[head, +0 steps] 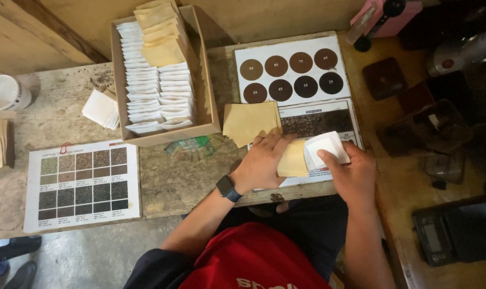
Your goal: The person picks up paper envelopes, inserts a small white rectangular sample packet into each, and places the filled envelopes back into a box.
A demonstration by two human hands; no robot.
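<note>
Holding a tan envelope (293,159) at centre-right of the frame, the left hand (262,163) lies flat over it with fingers (270,140) spread, pinning it against the desk (189,176), seemingly so its mouth stays put. The right hand (350,171) pinches a white sachet (324,147) between thumb and fingers, its edge meeting the envelope's right side, as if lined up to slip in. Just above the left hand sits a loose stack of tan envelopes (249,122), near enough to draw from. A cardboard box (205,96) at upper centre holds rows of white sachets and more tan envelopes upright, filed for easy picking. A card with brown discs (291,72) lies at upper right, a colour chart (82,184) at lower left, a white cup (5,92) at far left.
</note>
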